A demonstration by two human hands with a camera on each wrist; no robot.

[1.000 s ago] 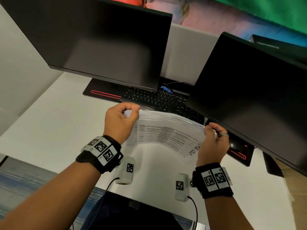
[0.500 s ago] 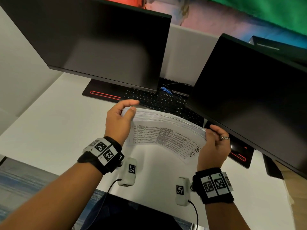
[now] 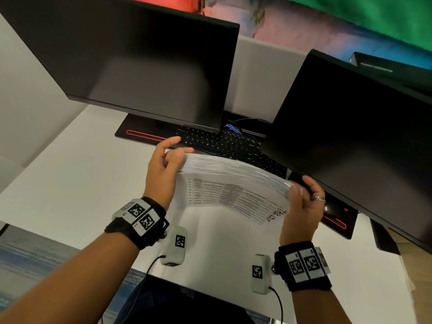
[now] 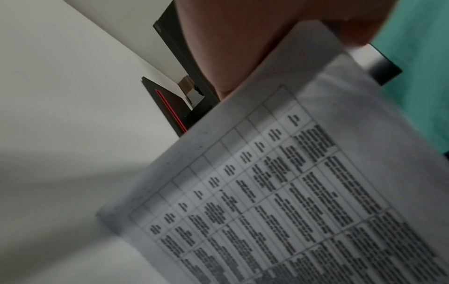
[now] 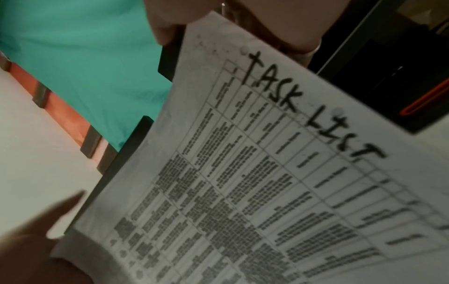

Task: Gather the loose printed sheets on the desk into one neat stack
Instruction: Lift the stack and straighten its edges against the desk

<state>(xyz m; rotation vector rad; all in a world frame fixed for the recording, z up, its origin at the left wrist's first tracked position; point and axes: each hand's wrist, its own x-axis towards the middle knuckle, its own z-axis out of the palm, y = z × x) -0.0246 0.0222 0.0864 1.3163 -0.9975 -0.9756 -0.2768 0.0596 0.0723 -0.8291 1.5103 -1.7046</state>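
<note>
A thick stack of printed sheets (image 3: 233, 181) hangs between my two hands above the white desk (image 3: 70, 183), bowed, its table-printed face toward me. "TASK LIST" is handwritten near its right end (image 5: 313, 107). My left hand (image 3: 180, 146) is at the stack's left end with straight fingers. One finger lies along the top corner and the index finger is lifted off. In the left wrist view the palm (image 4: 230, 48) lies against the sheets' edge (image 4: 291, 192). My right hand (image 3: 301, 190) pinches the right end, thumb in front and ringed fingers behind.
Two dark monitors (image 3: 140, 66) (image 3: 362, 136) overhang the back of the desk. A black keyboard (image 3: 224, 143) sits just beyond the stack. Monitor bases with red strips (image 3: 140, 134) (image 3: 336, 220) flank it. The desk's front edge runs close to my forearms.
My left hand's fingers have uncurled from over the stack's left end and now stand straight against it. The right hand keeps its pinch. The stack has barely shifted.
</note>
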